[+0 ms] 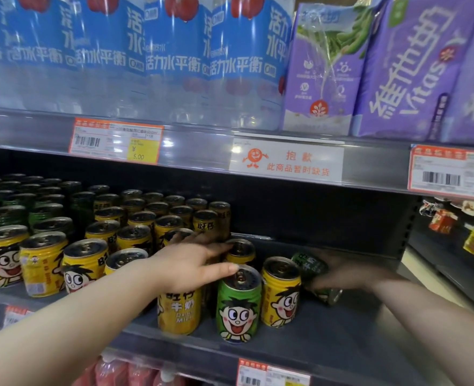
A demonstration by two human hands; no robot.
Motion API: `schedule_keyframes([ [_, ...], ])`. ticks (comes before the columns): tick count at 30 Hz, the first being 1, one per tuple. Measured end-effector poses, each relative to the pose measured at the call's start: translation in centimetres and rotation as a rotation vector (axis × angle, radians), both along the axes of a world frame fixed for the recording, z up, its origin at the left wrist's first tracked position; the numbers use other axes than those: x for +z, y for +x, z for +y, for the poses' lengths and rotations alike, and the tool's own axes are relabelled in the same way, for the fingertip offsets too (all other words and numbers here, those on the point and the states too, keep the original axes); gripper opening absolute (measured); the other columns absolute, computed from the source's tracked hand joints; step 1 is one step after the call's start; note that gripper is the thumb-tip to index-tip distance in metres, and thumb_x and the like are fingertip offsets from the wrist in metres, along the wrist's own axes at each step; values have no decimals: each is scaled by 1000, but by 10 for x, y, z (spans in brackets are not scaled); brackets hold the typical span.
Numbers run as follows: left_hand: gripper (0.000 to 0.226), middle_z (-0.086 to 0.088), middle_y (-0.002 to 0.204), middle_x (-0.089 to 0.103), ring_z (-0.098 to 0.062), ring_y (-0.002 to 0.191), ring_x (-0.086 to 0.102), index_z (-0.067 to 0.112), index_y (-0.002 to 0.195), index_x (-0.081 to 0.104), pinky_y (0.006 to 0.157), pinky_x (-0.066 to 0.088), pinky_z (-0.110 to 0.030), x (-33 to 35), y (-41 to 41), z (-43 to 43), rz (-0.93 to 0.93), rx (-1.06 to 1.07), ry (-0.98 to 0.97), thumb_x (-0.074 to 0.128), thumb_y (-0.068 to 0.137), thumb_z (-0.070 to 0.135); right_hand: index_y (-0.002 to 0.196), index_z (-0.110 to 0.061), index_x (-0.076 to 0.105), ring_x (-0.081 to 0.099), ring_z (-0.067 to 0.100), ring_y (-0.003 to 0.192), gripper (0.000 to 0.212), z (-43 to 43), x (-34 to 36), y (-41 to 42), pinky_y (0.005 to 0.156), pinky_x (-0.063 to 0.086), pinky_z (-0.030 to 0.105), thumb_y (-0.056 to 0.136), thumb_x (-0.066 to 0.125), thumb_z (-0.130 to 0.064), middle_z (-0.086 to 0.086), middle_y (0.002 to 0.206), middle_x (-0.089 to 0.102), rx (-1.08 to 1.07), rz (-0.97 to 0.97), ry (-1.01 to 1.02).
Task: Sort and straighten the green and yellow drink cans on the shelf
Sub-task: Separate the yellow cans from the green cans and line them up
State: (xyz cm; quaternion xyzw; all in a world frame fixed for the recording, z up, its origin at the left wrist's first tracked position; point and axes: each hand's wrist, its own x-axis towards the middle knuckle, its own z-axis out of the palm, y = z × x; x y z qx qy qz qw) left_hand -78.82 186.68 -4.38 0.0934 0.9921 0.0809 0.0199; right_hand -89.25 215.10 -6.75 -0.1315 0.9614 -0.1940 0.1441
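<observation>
- Progress: partway, by my read. The yellow cans [43, 263] stand upright in rows at 9 o'clock of the view. The dark green cans [46, 213] sit grouped behind them, toward 10 o'clock.
- Left to do: a mixed cluster near 6 o'clock on the shelf [327, 338].
- An upright green can [238, 305] stands between two yellow ones. The front yellow can [280, 293] is just beside it at 3 o'clock, and the covered yellow can [178, 310] is just beside it at 9 o'clock.
- A rear yellow can [240, 250] stands behind the upright green can at 12 o'clock.
- Tilted green can [311, 267]: leaning with its top toward 10 o'clock. It sits at 3 o'clock of the front yellow can, well apart from the green group.
- Left hand [194, 263]: grip released, fingers straight, palm down over the covered yellow can. The fingertips reach the rear yellow can's lid.
- Right hand [352, 271]: motion-blurred. The grip appears to be grasping the tilted green can from its 3 o'clock side; finger detail is not legible.
- Cans: small metal cylinders with ribbed shoulders, dull silver lids with ring pulls, and glossy cartoon-face print. They look rigid and smooth, and likely tip if nudged in tight rows.
- Shelf: flat dark grey metal, with a clear plastic rail carrying orange price tags [116, 140].
- Above: shrink-wrapped blue-labelled bottles [174, 51] at 12 o'clock and purple cartons [397, 65] at 2 o'clock.
</observation>
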Motion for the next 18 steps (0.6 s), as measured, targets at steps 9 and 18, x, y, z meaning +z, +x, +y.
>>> schedule_keyframes([
  [9,86,4,131,55,-18,121,48,34,133,45,101,39,-34,12,18,20,73,-137,-163,47,63,84,131,-12,46,53,13,90,70,14,-29,58,76,39,14,71,81,-22,8,115,59,-340,308,-546],
  [18,98,-4,131,49,-27,126,36,17,127,47,109,17,-45,-16,20,36,282,-50,-340,45,58,87,130,-11,32,51,12,95,83,15,-41,110,85,38,24,66,83,-12,-3,102,53,-393,221,-625],
])
